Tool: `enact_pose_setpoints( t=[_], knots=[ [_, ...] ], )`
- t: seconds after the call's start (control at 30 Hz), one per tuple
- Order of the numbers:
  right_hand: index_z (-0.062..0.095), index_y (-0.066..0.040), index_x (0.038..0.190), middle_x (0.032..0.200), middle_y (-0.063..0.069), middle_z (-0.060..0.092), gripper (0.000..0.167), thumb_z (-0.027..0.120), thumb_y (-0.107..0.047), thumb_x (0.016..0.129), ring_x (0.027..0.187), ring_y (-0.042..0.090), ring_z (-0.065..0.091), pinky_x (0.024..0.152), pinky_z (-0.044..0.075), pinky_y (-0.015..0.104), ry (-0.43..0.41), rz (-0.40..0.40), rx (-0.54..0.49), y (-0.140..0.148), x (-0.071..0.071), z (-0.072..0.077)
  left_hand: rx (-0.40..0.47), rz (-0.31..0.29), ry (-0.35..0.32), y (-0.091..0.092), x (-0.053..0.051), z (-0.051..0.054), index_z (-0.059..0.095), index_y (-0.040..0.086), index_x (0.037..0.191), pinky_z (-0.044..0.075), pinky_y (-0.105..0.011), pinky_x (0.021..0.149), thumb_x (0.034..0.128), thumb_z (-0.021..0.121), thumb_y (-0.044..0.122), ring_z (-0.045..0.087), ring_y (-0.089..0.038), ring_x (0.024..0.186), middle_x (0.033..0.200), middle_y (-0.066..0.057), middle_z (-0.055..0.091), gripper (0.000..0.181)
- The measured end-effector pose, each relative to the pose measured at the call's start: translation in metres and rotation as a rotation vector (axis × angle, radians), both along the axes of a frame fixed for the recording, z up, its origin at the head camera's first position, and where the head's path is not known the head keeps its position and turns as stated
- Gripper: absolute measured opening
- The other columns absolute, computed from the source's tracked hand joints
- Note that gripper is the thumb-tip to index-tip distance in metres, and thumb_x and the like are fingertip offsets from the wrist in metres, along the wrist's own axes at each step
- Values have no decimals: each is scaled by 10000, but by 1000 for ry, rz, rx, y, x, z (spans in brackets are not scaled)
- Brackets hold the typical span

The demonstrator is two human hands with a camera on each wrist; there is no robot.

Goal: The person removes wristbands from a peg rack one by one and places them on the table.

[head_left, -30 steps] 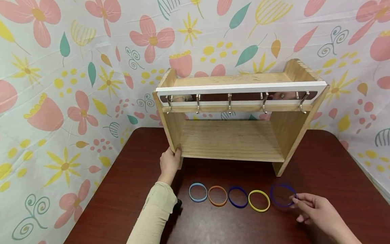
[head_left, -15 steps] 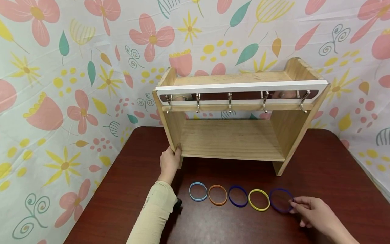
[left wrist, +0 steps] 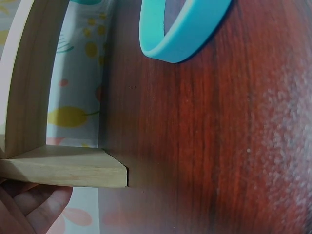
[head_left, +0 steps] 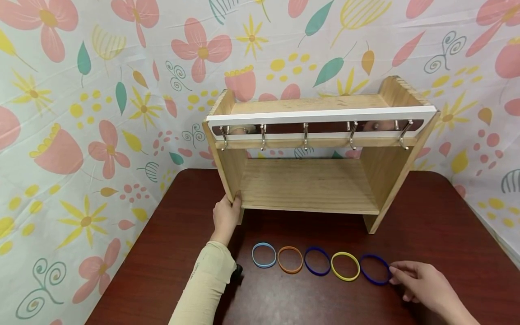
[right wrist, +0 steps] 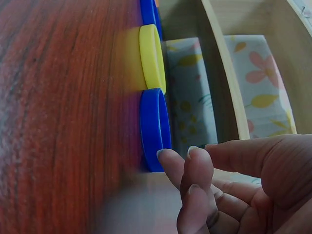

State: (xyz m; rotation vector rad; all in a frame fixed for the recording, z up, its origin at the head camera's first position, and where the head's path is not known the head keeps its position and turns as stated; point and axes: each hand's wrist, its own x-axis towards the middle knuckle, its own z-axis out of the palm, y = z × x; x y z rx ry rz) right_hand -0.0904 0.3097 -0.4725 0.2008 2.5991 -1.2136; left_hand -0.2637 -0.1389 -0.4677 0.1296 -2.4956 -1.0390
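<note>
On the dark table lies a row of silicone wristbands: light blue (head_left: 264,265), orange (head_left: 290,271), dark blue (head_left: 318,272), yellow (head_left: 345,279), and another dark blue wristband (head_left: 375,283) at the right end. My right hand (head_left: 422,283) is beside that last band, its fingertips at the band's right edge, no longer pinching it. In the right wrist view, a fingertip overlaps the dark blue wristband (right wrist: 152,126); contact is unclear. My left hand (head_left: 225,216) grips the lower left side panel of a wooden shelf (head_left: 308,185), thumb in front. Fingers (left wrist: 46,207) show behind the panel in the left wrist view.
Several metal hooks (head_left: 306,136) line the white-framed front rail of the shelf, behind the wristbands. A flower-patterned cloth (head_left: 134,90) hangs behind and left of the table (head_left: 170,253). A small black object (head_left: 236,274) sits by the left sleeve.
My right hand has lowered the right-hand dark blue wristband flat beside the yellow one and let go of it. The left hand keeps its grip on the shelf panel.
</note>
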Motion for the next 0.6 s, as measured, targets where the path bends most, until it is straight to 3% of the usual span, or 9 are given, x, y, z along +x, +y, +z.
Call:
enact_pose_setpoints(
  t=[0.3, 0.6],
  knots=[
    [542, 86, 1300, 888, 30, 726, 502, 524, -329, 1017, 593, 216, 625, 554, 510, 320, -13, -24, 8, -2, 1, 4, 18, -21, -24, -2, 1, -2, 657, 92, 850, 474, -342, 445, 990, 524, 433, 621, -215, 516, 657, -97, 665, 392],
    [570, 51, 1287, 909, 55, 731, 428, 552, -273, 1009, 579, 177, 623, 546, 504, 296, 65, -13, 14, -10, 8, 4, 33, -40, -15, -5, 5, -3, 613, 104, 813, 454, -331, 435, 997, 516, 438, 579, -182, 473, 572, -54, 591, 393]
  ],
)
